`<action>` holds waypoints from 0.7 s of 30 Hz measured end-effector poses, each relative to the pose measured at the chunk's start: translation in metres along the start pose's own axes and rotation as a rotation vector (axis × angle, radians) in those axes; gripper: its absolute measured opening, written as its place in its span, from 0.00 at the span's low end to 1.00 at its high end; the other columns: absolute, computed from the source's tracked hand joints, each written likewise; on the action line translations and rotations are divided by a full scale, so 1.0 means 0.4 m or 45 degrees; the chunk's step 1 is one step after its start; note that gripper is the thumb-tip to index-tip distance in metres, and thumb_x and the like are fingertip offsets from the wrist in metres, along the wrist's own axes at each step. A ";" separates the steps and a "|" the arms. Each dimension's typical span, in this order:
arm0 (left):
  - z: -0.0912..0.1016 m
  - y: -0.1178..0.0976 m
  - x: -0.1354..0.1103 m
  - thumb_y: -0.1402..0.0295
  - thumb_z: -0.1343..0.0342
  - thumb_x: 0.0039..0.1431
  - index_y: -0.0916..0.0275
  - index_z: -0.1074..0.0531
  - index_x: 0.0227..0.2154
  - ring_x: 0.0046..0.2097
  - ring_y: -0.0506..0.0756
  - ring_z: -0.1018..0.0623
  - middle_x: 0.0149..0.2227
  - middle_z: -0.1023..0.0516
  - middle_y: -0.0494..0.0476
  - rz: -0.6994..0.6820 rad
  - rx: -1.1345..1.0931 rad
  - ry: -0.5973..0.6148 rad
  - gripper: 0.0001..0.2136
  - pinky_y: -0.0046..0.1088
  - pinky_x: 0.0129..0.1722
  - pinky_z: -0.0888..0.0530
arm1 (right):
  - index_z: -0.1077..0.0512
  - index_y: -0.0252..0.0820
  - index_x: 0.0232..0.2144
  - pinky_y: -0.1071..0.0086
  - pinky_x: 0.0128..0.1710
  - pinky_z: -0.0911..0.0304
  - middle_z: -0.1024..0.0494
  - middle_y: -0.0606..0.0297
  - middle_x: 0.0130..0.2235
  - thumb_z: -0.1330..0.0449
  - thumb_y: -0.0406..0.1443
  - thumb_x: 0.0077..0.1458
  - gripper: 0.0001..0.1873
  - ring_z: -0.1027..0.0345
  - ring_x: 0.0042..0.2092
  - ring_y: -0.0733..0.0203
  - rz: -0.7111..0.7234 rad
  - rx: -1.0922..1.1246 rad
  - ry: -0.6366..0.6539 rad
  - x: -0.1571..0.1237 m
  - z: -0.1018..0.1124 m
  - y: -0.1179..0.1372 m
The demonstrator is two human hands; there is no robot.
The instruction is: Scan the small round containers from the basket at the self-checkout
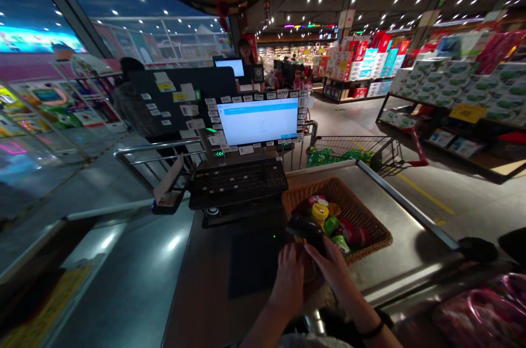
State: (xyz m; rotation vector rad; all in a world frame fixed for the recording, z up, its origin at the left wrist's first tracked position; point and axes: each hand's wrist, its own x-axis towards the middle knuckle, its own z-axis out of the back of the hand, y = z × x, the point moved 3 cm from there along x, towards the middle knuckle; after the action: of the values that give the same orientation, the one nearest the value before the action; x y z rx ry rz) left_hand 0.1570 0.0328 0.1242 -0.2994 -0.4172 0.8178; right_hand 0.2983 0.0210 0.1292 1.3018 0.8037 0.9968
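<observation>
My left hand (290, 278) and my right hand (333, 270) are close together at the near rim of a wicker basket (370, 216) on the checkout counter. The right hand's fingers wrap the lower end of a black handheld object (306, 229), possibly a scanner, which points into the basket. The left hand is beside it with fingers curled downward; what they grip is hidden. In the basket lie a yellow-lidded jar (319, 212), a green item (331, 224) and a red pack (356, 235).
A black keyboard (237, 181) and a lit till screen (258, 120) stand behind the basket. A metal shopping cart (361, 152) with green goods is beyond the counter. A person stands at a farther till (246, 57). Stacked goods line the right aisle.
</observation>
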 end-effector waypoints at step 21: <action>-0.019 0.146 0.090 0.58 0.50 0.65 0.58 0.28 0.52 0.56 0.59 0.24 0.53 0.23 0.62 0.382 -0.598 -0.354 0.18 0.44 0.59 0.28 | 0.34 0.40 0.58 0.59 0.53 0.31 0.21 0.52 0.51 0.43 0.51 0.59 0.31 0.27 0.54 0.49 0.128 -0.279 0.005 -0.002 0.142 -0.006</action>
State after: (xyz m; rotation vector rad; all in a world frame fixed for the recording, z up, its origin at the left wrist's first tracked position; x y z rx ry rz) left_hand 0.1454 0.0971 0.1022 -0.7006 -0.8420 1.0557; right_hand 0.3501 -0.0015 0.1334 1.1604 0.6176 1.1343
